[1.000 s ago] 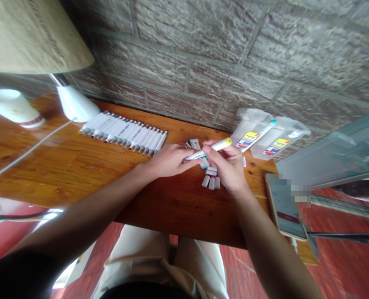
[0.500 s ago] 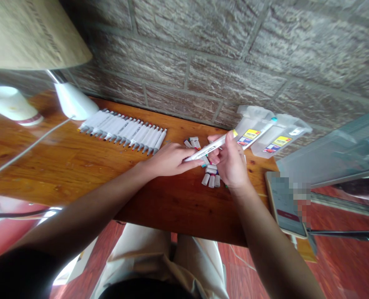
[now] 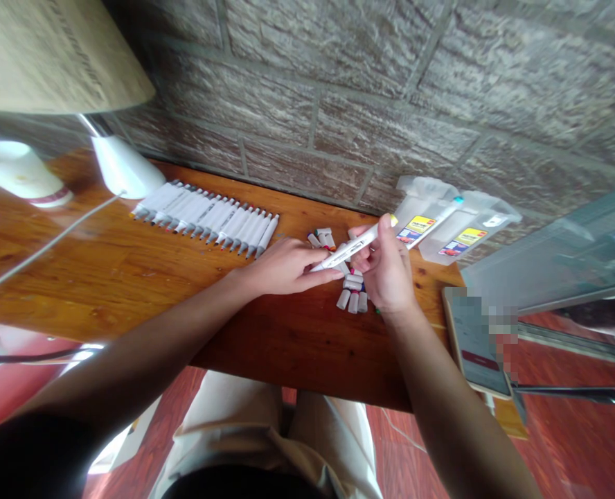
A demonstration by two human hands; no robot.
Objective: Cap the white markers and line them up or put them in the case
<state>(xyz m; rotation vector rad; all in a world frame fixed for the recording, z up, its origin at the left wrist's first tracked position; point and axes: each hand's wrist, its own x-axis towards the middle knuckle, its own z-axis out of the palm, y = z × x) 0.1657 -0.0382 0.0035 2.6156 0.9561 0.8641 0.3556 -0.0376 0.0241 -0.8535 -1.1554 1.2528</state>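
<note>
Both of my hands hold one white marker [image 3: 352, 247] with a yellow end, slanted up to the right above the wooden table [image 3: 131, 284]. My right hand [image 3: 385, 267] is wrapped round its upper part, thumb laid along the barrel. My left hand [image 3: 285, 265] pinches its lower end with the fingertips. Under and between the hands lie several loose marker caps [image 3: 350, 298] with coloured ends. A tidy row of white markers [image 3: 208, 220] lies side by side to the left, near the wall.
Two clear plastic marker cases [image 3: 445, 222] with yellow labels lean at the stone wall, a marker resting across them. A phone [image 3: 476, 343] lies at the table's right edge. A white lamp base [image 3: 123, 170] and its cord [image 3: 37, 253] are at the left, a cup [image 3: 19, 174] beyond.
My right hand has turned and slid up the marker, now covering most of its upper half, and the marker has tilted a little steeper. The left hand has stayed at the lower end.
</note>
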